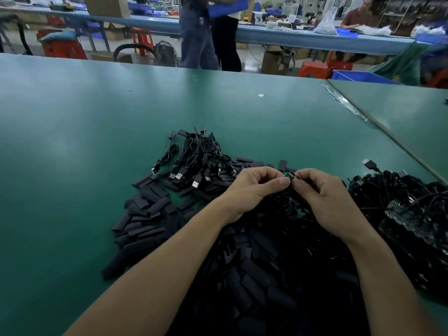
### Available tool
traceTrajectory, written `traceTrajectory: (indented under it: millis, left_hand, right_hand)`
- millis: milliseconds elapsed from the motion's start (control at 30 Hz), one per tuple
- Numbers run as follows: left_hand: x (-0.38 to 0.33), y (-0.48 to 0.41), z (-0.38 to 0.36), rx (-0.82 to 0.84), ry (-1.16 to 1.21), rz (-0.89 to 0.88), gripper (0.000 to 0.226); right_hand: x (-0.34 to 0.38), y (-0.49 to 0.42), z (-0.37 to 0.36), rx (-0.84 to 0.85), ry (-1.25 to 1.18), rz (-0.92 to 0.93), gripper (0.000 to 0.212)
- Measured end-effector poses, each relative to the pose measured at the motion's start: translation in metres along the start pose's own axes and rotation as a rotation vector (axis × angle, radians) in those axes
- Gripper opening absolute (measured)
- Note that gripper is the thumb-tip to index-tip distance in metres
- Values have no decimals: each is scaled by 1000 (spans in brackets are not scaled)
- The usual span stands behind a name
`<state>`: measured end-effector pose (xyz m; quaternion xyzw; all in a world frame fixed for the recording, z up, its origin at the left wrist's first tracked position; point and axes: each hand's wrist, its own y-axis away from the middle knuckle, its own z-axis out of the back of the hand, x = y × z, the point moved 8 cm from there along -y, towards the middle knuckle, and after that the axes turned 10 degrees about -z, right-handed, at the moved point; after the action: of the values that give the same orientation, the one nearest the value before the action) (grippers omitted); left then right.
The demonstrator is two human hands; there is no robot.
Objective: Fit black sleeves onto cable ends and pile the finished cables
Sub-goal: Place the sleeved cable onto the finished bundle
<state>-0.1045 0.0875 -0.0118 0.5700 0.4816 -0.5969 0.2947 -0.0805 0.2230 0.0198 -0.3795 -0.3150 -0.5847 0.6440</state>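
1. the cable end (pixel 290 175) is held between both hands, above the near middle of the table (pixel 97 141). the left hand (pixel 252 190) pinches it with curled fingers and thumb. the right hand (pixel 324 200) pinches it from the opposite side. it cannot be told whether a sleeve is already on it.
2. handling, cable end: judged small and light. it shows a bare green board that looks stiff but easily damaged. grip it by its edges or by the cord just behind it, not by the flat face.
3. handling, sleeves (pixel 150 207): loose black flat tubes, spread from the left of the hands to the near edge. judged very light and soft. they lie pressed flat, so the mouth probably needs a squeeze at the edges to open. take one by its end.
4. handling, cord: thin and limp. the tangle of cables (pixel 400 202) at the right is likely to snag when one cable is drawn out.
5. the finished cables (pixel 201 154), judged so by the black ends at the far side, lie coiled in a pile just beyond the hands.
6. containers: all task parts lie directly on the table, none in a container. a blue bin (pixel 358 76) stands beyond the far right edge; its contents are hidden. a cardboard box (pixel 275 63) sits under the far bench; its contents cannot be told.
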Motion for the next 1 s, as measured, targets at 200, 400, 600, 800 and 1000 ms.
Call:
traceTrajectory:
  millis: [200,400,600,800,1000]
  left_hand:
    - [4,0,2,36,45,73,13]
    - [2,0,1,-17,134,111,17]
    - [-58,2,37,-361,178,-223,12]
    - [-130,39,67,-428,-313,-750,14]
    - [-110,60,63,-309,-1050,-739,16]
  right_hand:
    - [2,-2,-3,73,-33,-17,12]
    - [0,-1,1,0,-92,-30,14]
    - [13,17,35,-514,246,-21,8]
    - [37,25,22,-593,598,-93,49]
    - [66,32,-51,-127,613,194,29]
